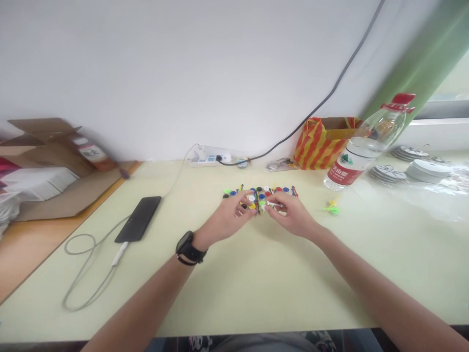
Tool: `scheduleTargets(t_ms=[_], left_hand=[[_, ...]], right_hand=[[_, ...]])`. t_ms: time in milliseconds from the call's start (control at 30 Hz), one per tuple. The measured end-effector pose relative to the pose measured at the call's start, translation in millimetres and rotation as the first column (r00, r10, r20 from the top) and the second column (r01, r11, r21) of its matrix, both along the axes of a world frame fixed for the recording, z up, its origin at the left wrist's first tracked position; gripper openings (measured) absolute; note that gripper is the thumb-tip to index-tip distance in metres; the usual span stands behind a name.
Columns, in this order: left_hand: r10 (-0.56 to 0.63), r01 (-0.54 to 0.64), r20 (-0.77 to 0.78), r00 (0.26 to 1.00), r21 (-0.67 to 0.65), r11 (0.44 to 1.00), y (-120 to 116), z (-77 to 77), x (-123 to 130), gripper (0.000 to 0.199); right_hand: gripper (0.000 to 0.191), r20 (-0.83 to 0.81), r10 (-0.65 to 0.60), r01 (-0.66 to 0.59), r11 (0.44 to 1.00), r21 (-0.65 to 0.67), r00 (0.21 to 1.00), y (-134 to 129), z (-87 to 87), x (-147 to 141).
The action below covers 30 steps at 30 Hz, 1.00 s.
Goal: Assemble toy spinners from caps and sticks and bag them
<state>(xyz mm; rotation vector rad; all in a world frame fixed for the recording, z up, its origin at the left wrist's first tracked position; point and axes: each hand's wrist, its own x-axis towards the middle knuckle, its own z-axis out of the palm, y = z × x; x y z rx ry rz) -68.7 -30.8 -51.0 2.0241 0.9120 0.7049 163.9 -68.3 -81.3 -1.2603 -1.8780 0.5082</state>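
Small coloured round discs (279, 189), in blue, red, black, white, green and yellow, lie close together mid-table with thin coloured sticks among them. My left hand (227, 217), with a black watch on its wrist, reaches in from the left. Its thumb and forefinger curl around the near part of the pieces, and what they grip is too small to make out. From the other side, my right hand (296, 217) pinches a small white stick (273, 204) between thumb and forefinger. A few loose yellow and green pieces (332, 209) lie off to the right.
A black phone (139, 219) on a cable lies at left. Behind stand a power strip (210, 157), a striped bag (317, 144) and a large water bottle (353, 159). Stacked white discs (428, 171) are at far right, a cardboard box (51, 142) at far left.
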Motion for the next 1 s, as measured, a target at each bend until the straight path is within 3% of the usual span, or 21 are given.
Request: scheduleTargets(t_ms=[100, 200, 300, 433, 633, 767, 1000], left_hand=[[-0.091, 0.106, 0.092, 0.992, -0.183, 0.977, -22, -5.1, 8, 0.060], [-0.107, 0.174, 0.247, 0.963, -0.269, 0.947, -32, -18.9, 15, 0.043], [-0.055, 0.165, 0.339, 0.939, -0.306, 0.938, -27, -35.1, 18, 0.031], [0.044, 0.106, 0.356, 0.933, -0.389, 0.915, -14, -51.3, 16, 0.030], [0.080, 0.059, 0.365, 0.928, -0.354, 0.933, -14, -56.0, 15, 0.032], [0.157, -0.017, 0.356, 0.921, -0.367, 0.930, -14, -56.3, 15, 0.038], [0.276, -0.135, 0.436, 0.857, -0.328, 0.935, -11, -55.3, 11, 0.030]], right_hand=[[0.009, -0.045, 0.061, -0.062, 0.998, -0.022, 0.997, -16, -4.5, -14], [0.008, -0.072, 0.088, -0.090, 0.995, -0.030, 0.994, -22, -11.3, -23], [0.009, -0.093, 0.113, -0.112, 0.994, 0.019, 0.989, -20, -17.4, -26], [0.022, -0.120, 0.129, -0.115, 0.987, 0.113, 0.984, -14, -21.6, -25], [0.029, -0.163, 0.105, -0.108, 0.994, -0.012, 0.981, -19, -26.3, -25], [0.022, -0.219, -0.028, -0.004, 0.989, -0.145, 0.975, -24, -28.1, -25], [0.017, -0.225, -0.031, 0.022, 0.999, -0.042, 0.974, -28, -10.9, -14]])
